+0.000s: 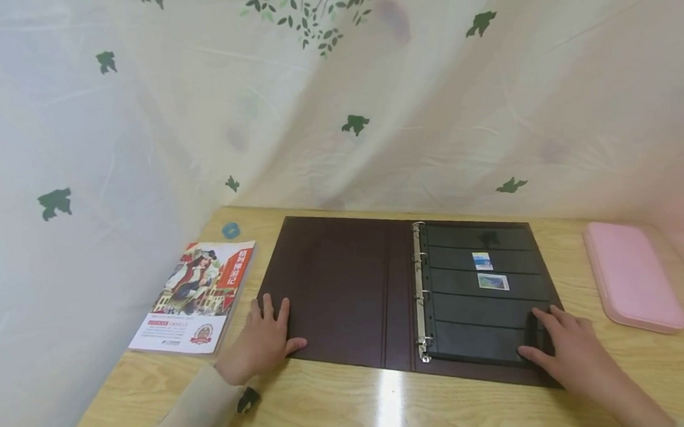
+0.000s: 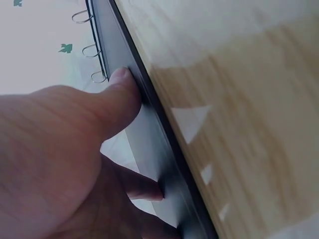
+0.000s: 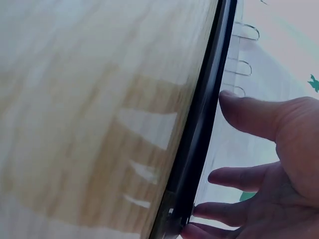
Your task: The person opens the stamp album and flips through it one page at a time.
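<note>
A dark brown ring binder, a stamp album (image 1: 337,285), lies spread flat on the table. Its right side carries a black page (image 1: 483,310) with several horizontal strip pockets, held by metal rings (image 1: 419,290). Two stamps sit in the upper pockets: a small blue-and-white one (image 1: 482,260) and a wider blue-green one (image 1: 493,281) just below. My left hand (image 1: 265,341) rests with spread fingers on the bare left cover's lower corner, thumb at the near edge. My right hand (image 1: 574,355) lies at the page's lower right edge, fingertips and thumb touching it, fingers relaxed.
Left of the album lies a book (image 1: 196,296) with an illustrated cover, a small blue ring-shaped roll (image 1: 230,230) behind it. A pink case (image 1: 634,276) is on the right. A pale curtain (image 1: 345,168) with leaf and bird prints hangs behind the wooden table (image 1: 330,402).
</note>
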`<state>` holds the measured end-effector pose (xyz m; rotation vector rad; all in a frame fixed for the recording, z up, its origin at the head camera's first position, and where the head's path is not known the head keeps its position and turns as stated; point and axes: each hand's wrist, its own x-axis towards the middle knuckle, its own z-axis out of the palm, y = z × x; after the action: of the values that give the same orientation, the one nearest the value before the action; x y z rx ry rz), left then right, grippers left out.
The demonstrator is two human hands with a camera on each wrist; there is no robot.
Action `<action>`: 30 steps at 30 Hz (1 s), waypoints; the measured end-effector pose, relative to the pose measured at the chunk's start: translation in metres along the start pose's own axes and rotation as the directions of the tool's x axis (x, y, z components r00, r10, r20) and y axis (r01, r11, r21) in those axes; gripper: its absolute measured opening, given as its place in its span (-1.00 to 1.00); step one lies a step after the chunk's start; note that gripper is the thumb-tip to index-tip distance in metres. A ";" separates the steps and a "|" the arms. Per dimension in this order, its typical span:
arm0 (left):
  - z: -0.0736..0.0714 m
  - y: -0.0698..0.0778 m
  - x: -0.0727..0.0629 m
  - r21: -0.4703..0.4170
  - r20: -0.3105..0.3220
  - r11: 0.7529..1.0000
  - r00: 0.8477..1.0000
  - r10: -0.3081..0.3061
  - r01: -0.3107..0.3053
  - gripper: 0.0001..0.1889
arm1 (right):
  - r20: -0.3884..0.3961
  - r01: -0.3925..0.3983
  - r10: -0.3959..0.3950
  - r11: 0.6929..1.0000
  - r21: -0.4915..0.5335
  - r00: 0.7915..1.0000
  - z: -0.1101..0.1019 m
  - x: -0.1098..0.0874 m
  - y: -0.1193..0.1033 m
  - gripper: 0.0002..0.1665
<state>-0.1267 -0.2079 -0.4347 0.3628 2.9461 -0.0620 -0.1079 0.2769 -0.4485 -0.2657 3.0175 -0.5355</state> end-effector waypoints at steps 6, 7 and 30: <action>0.001 0.000 0.000 0.015 0.007 1.000 1.000 0.010 -0.010 -0.12 | 0.003 0.003 -0.002 1.000 -0.015 1.000 -0.001 0.002 -0.001 -0.01; 0.001 0.000 0.000 0.014 0.010 1.000 1.000 0.009 -0.009 -0.12 | 0.006 -0.008 0.008 1.000 -0.019 1.000 -0.001 0.002 -0.001 0.02; -0.001 0.000 -0.001 -0.025 0.022 0.999 0.999 0.023 -0.023 -0.12 | -0.059 -0.041 0.046 0.996 0.080 0.997 -0.012 -0.003 -0.004 -0.06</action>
<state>-0.1257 -0.2086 -0.4335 0.3899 2.9174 -0.0258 -0.1051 0.2778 -0.4353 -0.1817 3.0431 -0.6693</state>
